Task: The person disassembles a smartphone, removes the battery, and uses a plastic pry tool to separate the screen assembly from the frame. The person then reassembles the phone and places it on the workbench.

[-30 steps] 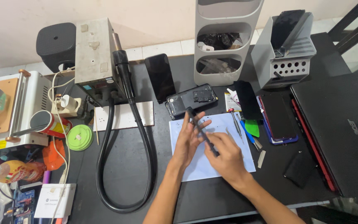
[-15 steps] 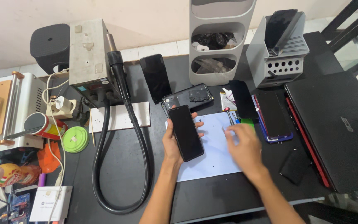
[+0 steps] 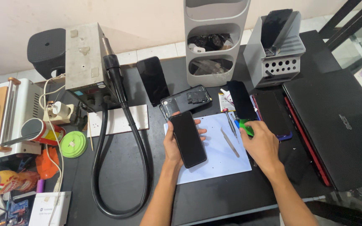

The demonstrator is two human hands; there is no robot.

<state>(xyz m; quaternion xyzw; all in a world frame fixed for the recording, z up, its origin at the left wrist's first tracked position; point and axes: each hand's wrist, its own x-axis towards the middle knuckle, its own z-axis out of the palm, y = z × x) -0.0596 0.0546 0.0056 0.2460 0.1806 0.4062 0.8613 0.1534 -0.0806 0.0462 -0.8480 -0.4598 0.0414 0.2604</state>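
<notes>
My left hand (image 3: pixel 173 144) holds a black phone (image 3: pixel 188 139), screen up, over a white sheet of paper (image 3: pixel 218 161) on the black table. My right hand (image 3: pixel 261 143) rests at the paper's right edge, fingers on a small green piece (image 3: pixel 245 126); whether it grips it I cannot tell. Metal tweezers (image 3: pixel 230 142) lie on the paper between the hands. An opened phone back shell (image 3: pixel 187 100) lies just beyond the held phone.
A hot-air station (image 3: pixel 86 65) with a looping black hose (image 3: pixel 120 167) stands left. Grey organiser tower (image 3: pixel 214 42), grey tool holder (image 3: pixel 278 54), several dark phones (image 3: pixel 269 111) and a closed black laptop (image 3: pixel 336 125) lie right. Clutter fills the left edge.
My left hand lifted the black phone flat and screen up, then drew it slightly nearer. My right hand moved off the phone to the right, onto the green piece.
</notes>
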